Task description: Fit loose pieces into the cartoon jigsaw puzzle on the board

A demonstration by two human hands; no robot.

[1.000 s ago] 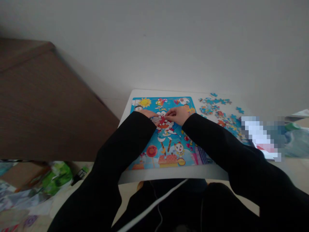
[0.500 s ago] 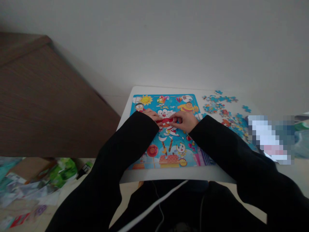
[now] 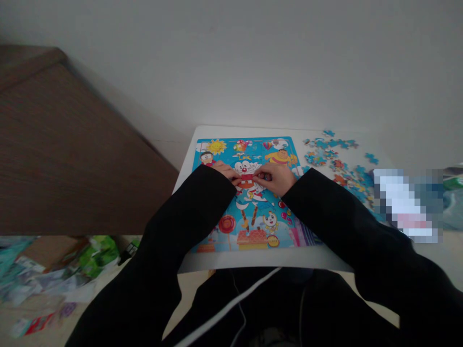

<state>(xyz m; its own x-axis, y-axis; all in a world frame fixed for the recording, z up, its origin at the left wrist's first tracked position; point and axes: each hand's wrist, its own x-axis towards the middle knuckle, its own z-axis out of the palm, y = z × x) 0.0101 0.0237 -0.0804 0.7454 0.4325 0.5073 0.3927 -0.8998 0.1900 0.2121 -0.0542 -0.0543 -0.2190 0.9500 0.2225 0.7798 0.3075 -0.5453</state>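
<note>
right hand (image 3: 279, 178) pinched on a red bit (image 3: 247, 178) mid-puzzle (image 3: 265, 205), left hand (image 3: 225, 170) at its left end, finger grip there unclear

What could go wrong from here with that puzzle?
The right sleeve passes close to the loose pieces, so a careless sweep might scatter some across the table. The left hand and right hand meet at the middle of the puzzle; uneven pressure there could nudge pieces crooked. The white cord by the front edge might snag.
</note>
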